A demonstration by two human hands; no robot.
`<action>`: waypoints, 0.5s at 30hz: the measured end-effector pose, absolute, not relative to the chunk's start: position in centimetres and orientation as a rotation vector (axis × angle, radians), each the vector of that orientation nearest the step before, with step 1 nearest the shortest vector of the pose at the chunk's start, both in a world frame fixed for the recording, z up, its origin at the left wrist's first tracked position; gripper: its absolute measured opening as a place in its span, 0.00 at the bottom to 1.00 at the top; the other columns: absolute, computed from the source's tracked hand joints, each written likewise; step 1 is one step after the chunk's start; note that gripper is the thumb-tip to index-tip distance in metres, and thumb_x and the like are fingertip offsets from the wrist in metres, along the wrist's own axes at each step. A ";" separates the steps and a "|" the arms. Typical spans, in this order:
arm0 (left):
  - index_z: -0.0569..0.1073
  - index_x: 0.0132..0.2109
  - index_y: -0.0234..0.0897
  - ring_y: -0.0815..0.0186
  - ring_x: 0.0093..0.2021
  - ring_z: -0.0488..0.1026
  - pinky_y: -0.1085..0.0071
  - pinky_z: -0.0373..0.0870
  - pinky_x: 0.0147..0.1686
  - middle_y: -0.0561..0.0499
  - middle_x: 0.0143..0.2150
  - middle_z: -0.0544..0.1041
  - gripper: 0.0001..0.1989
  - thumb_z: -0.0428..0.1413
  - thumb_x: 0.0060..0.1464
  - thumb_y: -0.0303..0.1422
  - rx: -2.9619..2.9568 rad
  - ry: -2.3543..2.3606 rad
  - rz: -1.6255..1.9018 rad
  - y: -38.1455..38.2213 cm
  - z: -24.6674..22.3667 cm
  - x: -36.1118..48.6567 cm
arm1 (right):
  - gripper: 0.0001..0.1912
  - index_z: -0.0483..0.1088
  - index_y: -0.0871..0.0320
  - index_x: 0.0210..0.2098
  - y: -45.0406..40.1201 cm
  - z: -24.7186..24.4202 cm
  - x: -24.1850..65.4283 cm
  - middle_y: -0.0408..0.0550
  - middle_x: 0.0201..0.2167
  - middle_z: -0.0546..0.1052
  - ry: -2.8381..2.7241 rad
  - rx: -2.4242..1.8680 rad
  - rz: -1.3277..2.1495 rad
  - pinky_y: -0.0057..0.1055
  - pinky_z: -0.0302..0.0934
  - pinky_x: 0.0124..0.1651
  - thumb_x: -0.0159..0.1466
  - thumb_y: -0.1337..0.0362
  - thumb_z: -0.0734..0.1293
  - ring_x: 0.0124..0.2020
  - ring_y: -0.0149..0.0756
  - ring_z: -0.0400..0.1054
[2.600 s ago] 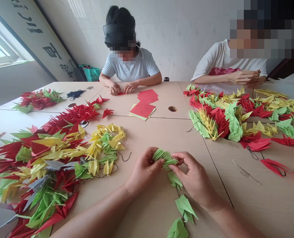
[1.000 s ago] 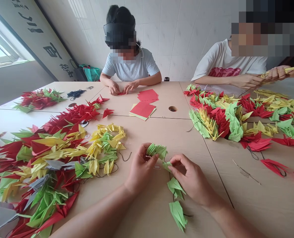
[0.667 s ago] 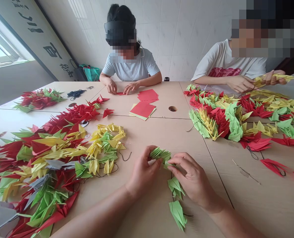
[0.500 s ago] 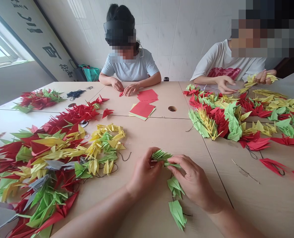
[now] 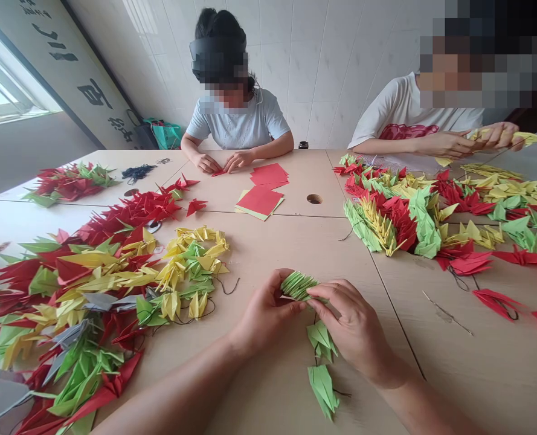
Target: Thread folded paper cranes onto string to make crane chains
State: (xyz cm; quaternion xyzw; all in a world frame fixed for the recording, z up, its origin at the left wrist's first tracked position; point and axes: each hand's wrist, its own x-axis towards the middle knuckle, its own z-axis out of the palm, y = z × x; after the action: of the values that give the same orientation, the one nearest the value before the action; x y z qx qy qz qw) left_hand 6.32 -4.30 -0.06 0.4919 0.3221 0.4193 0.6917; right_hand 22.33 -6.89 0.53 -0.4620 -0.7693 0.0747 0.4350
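Between both hands, just above the table, is a tightly packed bundle of green folded paper cranes (image 5: pixel 299 286). My left hand (image 5: pixel 268 314) wraps around its left side, thumb along the near edge. With thumb and fingers closed, my right hand (image 5: pixel 347 317) pinches the bundle's right end. Below it, a dark cord links two looser clusters, a small green paper cluster (image 5: pixel 321 339) and a lower green paper cluster (image 5: pixel 323 389) resting on the table. The bundle's underside is hidden by my fingers.
Left lies a large heap of coloured paper cranes (image 5: pixel 91 266); right, strung crane garlands (image 5: pixel 399 211). A thin metal needle (image 5: pixel 447 312) lies to my right. Red paper squares (image 5: pixel 261 201) sit mid-table. Opposite, one person (image 5: pixel 236 127) folds red paper; another (image 5: pixel 404 121) handles yellow pieces.
The green bundle has turned slightly in my hands, showing more of its folded edges. The right-hand person's hands have come together further right; the other person's red paper now lies flatter.
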 end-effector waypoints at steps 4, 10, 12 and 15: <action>0.66 0.40 0.36 0.72 0.34 0.66 0.75 0.65 0.36 0.54 0.33 0.70 0.13 0.60 0.48 0.26 1.120 0.754 0.956 -4.3 0.1 6.4 | 0.11 0.68 0.53 0.39 -6.9 0.6 22.3 0.45 0.30 0.75 -1.914 -1.125 0.218 0.33 0.66 0.37 0.61 0.75 0.63 0.34 0.36 0.69; 0.65 0.41 0.36 0.74 0.29 0.65 0.77 0.66 0.30 0.55 0.31 0.69 0.13 0.59 0.47 0.27 1.080 0.929 1.075 -3.8 0.5 6.2 | 0.13 0.64 0.56 0.47 -7.1 0.4 22.4 0.52 0.42 0.73 -1.761 -1.354 0.316 0.36 0.67 0.41 0.63 0.62 0.63 0.43 0.40 0.69; 0.66 0.42 0.36 0.73 0.29 0.66 0.76 0.67 0.30 0.55 0.31 0.70 0.14 0.59 0.47 0.27 1.049 0.988 1.118 -3.6 0.5 6.0 | 0.17 0.64 0.58 0.46 -7.1 0.2 22.4 0.53 0.41 0.73 -1.801 -1.438 0.355 0.38 0.66 0.41 0.61 0.56 0.64 0.43 0.43 0.68; 0.66 0.42 0.36 0.72 0.32 0.68 0.75 0.68 0.33 0.54 0.33 0.71 0.14 0.59 0.47 0.27 1.033 1.059 1.176 -3.4 0.3 5.8 | 0.17 0.66 0.59 0.41 -7.2 -0.1 22.3 0.54 0.38 0.73 -1.917 -1.482 0.347 0.41 0.64 0.43 0.60 0.52 0.64 0.42 0.45 0.68</action>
State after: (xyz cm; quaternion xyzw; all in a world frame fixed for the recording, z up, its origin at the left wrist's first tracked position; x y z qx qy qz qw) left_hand 5.78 -3.40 0.29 0.4431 0.4541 0.5042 0.5859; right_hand 22.26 -7.15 -0.10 -0.5695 -0.7364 0.1333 0.3401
